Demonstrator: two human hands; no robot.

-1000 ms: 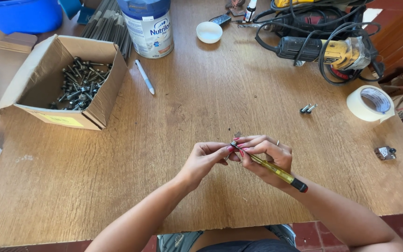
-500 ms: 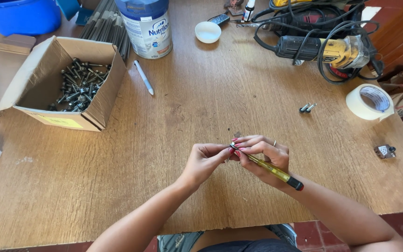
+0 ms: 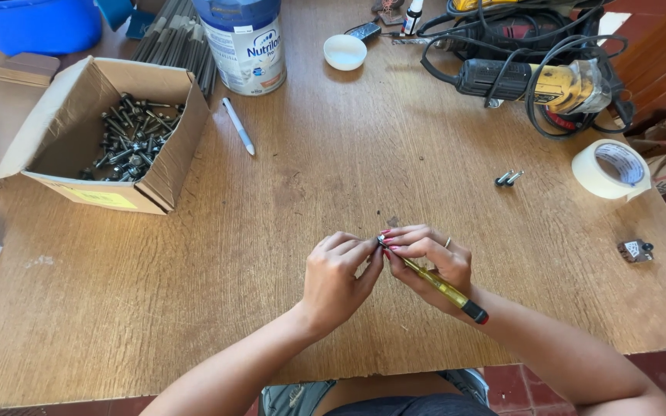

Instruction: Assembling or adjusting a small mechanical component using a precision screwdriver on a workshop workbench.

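Observation:
My right hand [image 3: 429,258] grips a yellow-handled screwdriver [image 3: 445,289] with a dark red end cap, its tip pointing up and left. My left hand [image 3: 339,273] pinches something small at that tip; the piece is hidden between my fingertips. Both hands meet just above the wooden table [image 3: 287,231], near its front edge. An open cardboard box [image 3: 159,166] holding several dark screws [image 3: 129,139] stands at the left. Two loose screws [image 3: 508,179] lie to the right of the middle.
A white tin [image 3: 244,42], a white pen [image 3: 238,125] and a small white lid [image 3: 344,52] sit at the back. A power tool with tangled black cables [image 3: 541,81] lies back right, a roll of tape [image 3: 610,169] and a small metal clip [image 3: 635,249] at the right edge.
Both hands have stayed together at the screwdriver tip, with only slight finger shifts. Nothing else on the table has moved.

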